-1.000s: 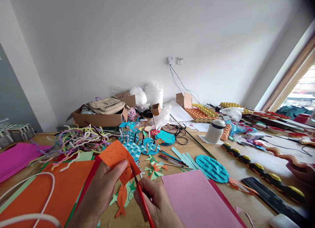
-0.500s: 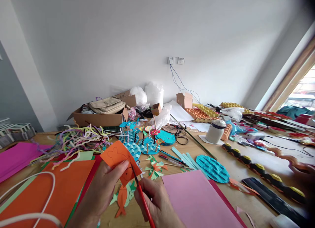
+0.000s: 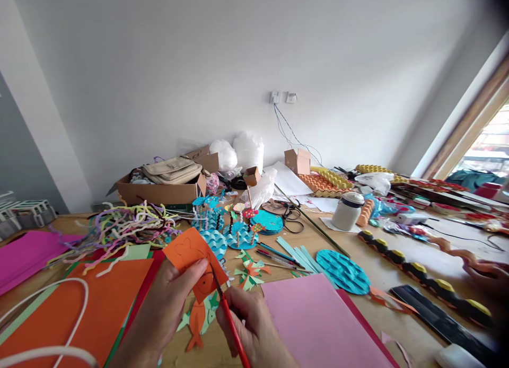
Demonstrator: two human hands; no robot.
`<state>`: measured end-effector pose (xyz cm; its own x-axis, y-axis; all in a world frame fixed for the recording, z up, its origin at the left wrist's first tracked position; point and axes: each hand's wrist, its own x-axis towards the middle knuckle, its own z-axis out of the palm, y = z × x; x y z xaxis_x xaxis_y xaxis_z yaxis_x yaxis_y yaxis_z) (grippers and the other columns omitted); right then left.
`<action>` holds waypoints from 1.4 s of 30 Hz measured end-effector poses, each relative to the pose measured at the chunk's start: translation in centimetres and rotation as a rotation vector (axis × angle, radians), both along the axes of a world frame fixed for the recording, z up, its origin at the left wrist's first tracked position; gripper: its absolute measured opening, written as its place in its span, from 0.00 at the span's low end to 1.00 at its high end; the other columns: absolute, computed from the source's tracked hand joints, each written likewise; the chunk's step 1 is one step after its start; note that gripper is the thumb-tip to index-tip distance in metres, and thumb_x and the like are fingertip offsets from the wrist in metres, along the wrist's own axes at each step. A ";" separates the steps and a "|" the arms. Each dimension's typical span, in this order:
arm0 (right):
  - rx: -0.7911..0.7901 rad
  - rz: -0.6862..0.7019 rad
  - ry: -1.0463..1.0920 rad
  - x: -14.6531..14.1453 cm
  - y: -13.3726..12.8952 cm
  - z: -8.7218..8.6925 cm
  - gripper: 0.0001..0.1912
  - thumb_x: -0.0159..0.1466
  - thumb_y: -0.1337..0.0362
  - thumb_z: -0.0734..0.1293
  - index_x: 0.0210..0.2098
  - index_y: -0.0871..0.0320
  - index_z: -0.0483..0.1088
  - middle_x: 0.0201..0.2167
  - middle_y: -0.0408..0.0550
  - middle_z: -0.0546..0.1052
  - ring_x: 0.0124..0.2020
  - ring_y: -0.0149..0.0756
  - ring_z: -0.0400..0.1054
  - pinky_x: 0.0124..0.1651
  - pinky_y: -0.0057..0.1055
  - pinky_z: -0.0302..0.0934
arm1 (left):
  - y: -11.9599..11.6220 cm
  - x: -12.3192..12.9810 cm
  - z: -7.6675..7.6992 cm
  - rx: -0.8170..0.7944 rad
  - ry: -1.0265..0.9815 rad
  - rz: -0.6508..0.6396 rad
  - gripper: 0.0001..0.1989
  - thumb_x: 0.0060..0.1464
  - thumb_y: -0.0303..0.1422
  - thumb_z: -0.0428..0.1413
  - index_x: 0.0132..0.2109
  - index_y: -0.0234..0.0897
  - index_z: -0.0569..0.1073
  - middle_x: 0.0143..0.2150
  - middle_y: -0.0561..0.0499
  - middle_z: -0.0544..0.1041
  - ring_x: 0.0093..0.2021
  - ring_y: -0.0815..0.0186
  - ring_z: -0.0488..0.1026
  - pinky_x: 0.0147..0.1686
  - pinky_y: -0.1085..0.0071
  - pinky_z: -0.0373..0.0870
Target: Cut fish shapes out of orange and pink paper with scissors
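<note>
My left hand (image 3: 175,288) pinches a piece of orange paper (image 3: 186,248) between thumb and fingers. Pencil-like outlines, one with a fish's eye, are drawn on it. My right hand (image 3: 254,323) is closed around red-handled scissors (image 3: 231,325), seen nearly edge-on. Their dark blades meet the paper's right part, beside the drawn eye. Below the paper, an orange paper fish (image 3: 196,325) lies on the table, overlapping green paper fish (image 3: 210,317). My left fingertips are mostly hidden behind the paper.
Pink paper (image 3: 318,320) lies to the right, orange sheets (image 3: 75,309) to the left. Pipe cleaners (image 3: 135,225), pens (image 3: 278,255) and a blue corrugated disc (image 3: 342,271) surround the work. A white jar (image 3: 347,211) stands farther back. At the right edge, another person's hand (image 3: 491,275) is partly visible.
Almost nothing differs. The scissors' blades look slightly more closed on the orange paper, and both hands stay in nearly the same place.
</note>
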<state>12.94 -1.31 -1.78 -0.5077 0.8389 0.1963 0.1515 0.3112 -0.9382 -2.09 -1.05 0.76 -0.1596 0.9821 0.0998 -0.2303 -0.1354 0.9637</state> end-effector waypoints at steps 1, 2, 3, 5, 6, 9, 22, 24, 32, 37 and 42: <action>0.001 -0.002 -0.004 0.0 0.0 0.0 0.22 0.65 0.50 0.56 0.20 0.57 0.54 0.17 0.37 0.52 0.20 0.26 0.47 0.22 0.25 0.41 | 0.0 0.0 0.0 -0.001 -0.001 0.007 0.04 0.49 0.36 0.60 0.31 0.41 0.76 0.28 0.57 0.76 0.31 0.66 0.72 0.32 0.76 0.68; 0.003 -0.005 -0.007 0.0 0.0 0.0 0.22 0.65 0.50 0.56 0.20 0.57 0.54 0.17 0.37 0.52 0.20 0.27 0.47 0.22 0.25 0.41 | 0.0 0.1 0.0 -0.003 0.001 0.013 0.04 0.49 0.35 0.60 0.31 0.41 0.76 0.28 0.57 0.76 0.31 0.66 0.72 0.31 0.76 0.68; 0.003 -0.006 -0.008 0.0 0.0 0.0 0.22 0.65 0.50 0.56 0.20 0.57 0.53 0.17 0.37 0.52 0.20 0.27 0.47 0.22 0.25 0.41 | 0.0 0.1 0.0 -0.003 0.006 0.019 0.04 0.49 0.36 0.60 0.32 0.41 0.77 0.28 0.57 0.76 0.31 0.66 0.72 0.31 0.76 0.68; 0.005 -0.005 -0.012 0.0 0.0 0.0 0.22 0.65 0.50 0.56 0.20 0.57 0.53 0.17 0.37 0.52 0.20 0.27 0.47 0.22 0.25 0.41 | 0.1 0.0 -0.1 -0.001 0.016 0.025 0.04 0.48 0.36 0.60 0.32 0.41 0.77 0.28 0.56 0.76 0.31 0.65 0.72 0.31 0.76 0.68; 0.005 -0.003 -0.014 0.0 0.1 0.0 0.22 0.65 0.50 0.56 0.20 0.57 0.53 0.16 0.37 0.52 0.20 0.26 0.47 0.22 0.25 0.41 | 0.1 0.0 -0.1 0.001 0.017 0.024 0.05 0.48 0.36 0.60 0.32 0.41 0.77 0.28 0.56 0.76 0.32 0.65 0.72 0.31 0.75 0.68; 0.000 -0.005 -0.013 0.0 0.1 0.0 0.22 0.65 0.51 0.56 0.20 0.57 0.53 0.16 0.36 0.52 0.19 0.26 0.47 0.21 0.25 0.40 | 0.0 0.0 -0.1 0.001 -0.002 0.017 0.05 0.48 0.36 0.60 0.31 0.40 0.76 0.28 0.56 0.75 0.32 0.65 0.71 0.31 0.76 0.68; -0.263 0.026 0.211 -1.1 0.1 -1.7 0.24 0.60 0.43 0.60 0.22 0.57 0.59 0.11 0.34 0.59 0.11 0.22 0.51 0.14 0.19 0.44 | -0.2 1.5 0.8 -0.060 -0.159 0.057 0.07 0.43 0.35 0.62 0.25 0.39 0.71 0.22 0.58 0.70 0.24 0.69 0.66 0.25 0.77 0.66; -0.316 0.015 0.241 -1.3 0.0 -1.7 0.26 0.57 0.40 0.61 0.22 0.57 0.60 0.10 0.34 0.59 0.11 0.22 0.50 0.14 0.19 0.44 | -0.3 2.0 0.9 -0.072 -0.166 0.088 0.07 0.41 0.35 0.62 0.25 0.39 0.71 0.23 0.58 0.71 0.25 0.68 0.67 0.26 0.75 0.68; -0.393 -0.004 0.283 -1.8 -0.1 -1.1 0.31 0.49 0.32 0.61 0.21 0.57 0.59 0.08 0.34 0.58 0.09 0.21 0.49 0.12 0.20 0.42 | 0.1 2.8 0.6 -0.136 -0.184 0.253 0.09 0.34 0.33 0.63 0.27 0.39 0.72 0.23 0.58 0.74 0.25 0.67 0.70 0.25 0.76 0.68; -0.378 -0.013 0.302 -1.9 0.0 -1.3 0.32 0.48 0.31 0.60 0.21 0.56 0.59 0.08 0.33 0.58 0.09 0.22 0.49 0.12 0.19 0.43 | 0.1 2.7 -0.1 -0.108 -0.118 0.246 0.09 0.39 0.36 0.62 0.30 0.40 0.72 0.26 0.58 0.75 0.29 0.66 0.71 0.29 0.75 0.68; -0.318 -0.030 0.311 -2.1 0.0 -1.7 0.32 0.51 0.31 0.59 0.21 0.56 0.58 0.07 0.33 0.57 0.08 0.21 0.48 0.12 0.20 0.44 | -0.1 3.0 0.3 -0.076 -0.084 0.245 0.09 0.38 0.36 0.62 0.28 0.40 0.70 0.24 0.59 0.72 0.29 0.65 0.69 0.28 0.74 0.67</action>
